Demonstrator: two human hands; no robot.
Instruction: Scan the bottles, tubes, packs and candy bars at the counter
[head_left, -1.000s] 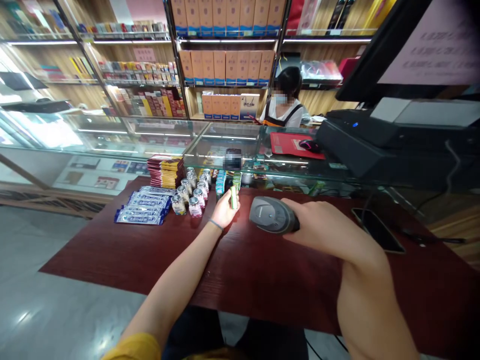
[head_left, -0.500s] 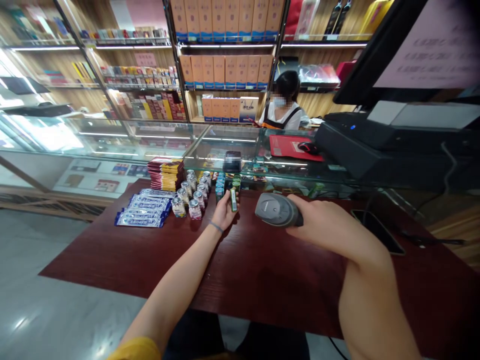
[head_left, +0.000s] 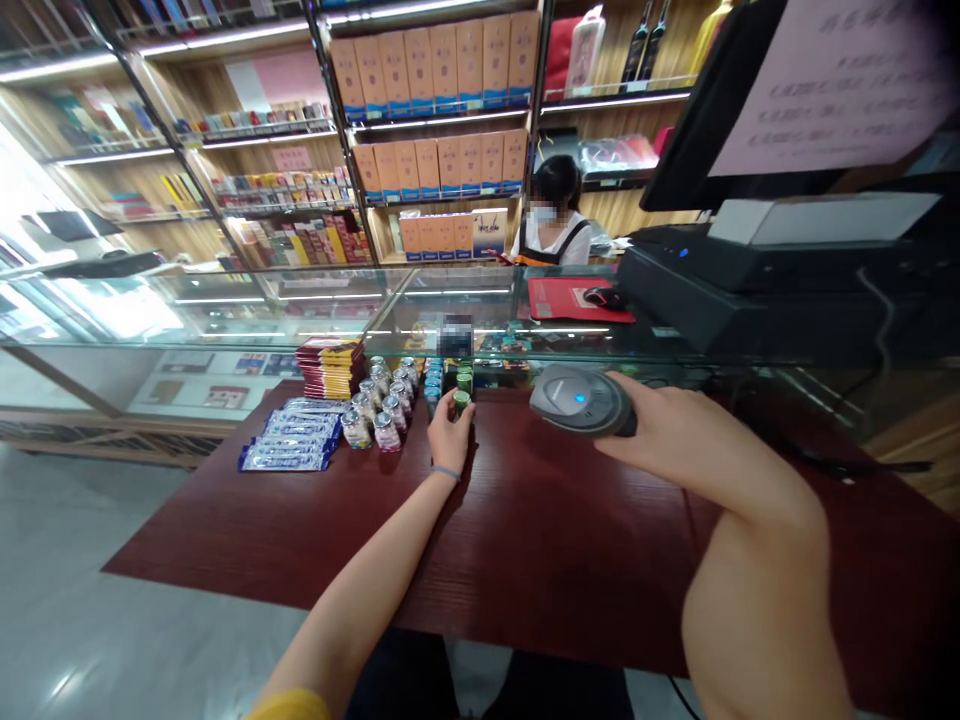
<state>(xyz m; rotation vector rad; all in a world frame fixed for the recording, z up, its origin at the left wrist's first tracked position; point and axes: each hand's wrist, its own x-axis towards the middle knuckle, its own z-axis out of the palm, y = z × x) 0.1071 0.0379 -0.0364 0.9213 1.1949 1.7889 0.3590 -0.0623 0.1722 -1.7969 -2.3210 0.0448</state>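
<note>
My left hand [head_left: 450, 432] is closed around a small green container [head_left: 461, 399], upright at the front of a row of similar green containers [head_left: 465, 373]. Blue containers [head_left: 433, 376] form another row just left of it. My right hand [head_left: 651, 415] grips a grey barcode scanner [head_left: 577, 400], held above the table with a small blue light lit on top. Left of my left hand stand clear jars [head_left: 387, 432] with silver lids in two rows. Blue-and-white packets [head_left: 292, 440] lie overlapped, with a stack of maroon-and-yellow packs [head_left: 330, 368] behind them.
The dark red table [head_left: 525, 560] meets a glass display case [head_left: 337, 310]. A person [head_left: 555, 225] is behind the case. A red mat with a mouse [head_left: 600, 298] lies on the glass. At right stand a black machine [head_left: 690, 290] and a monitor [head_left: 697, 110].
The green container, earlier tilted with its side showing, now stands upright in my left hand by its row. The scanner has shifted right in view and its light is now blue.
</note>
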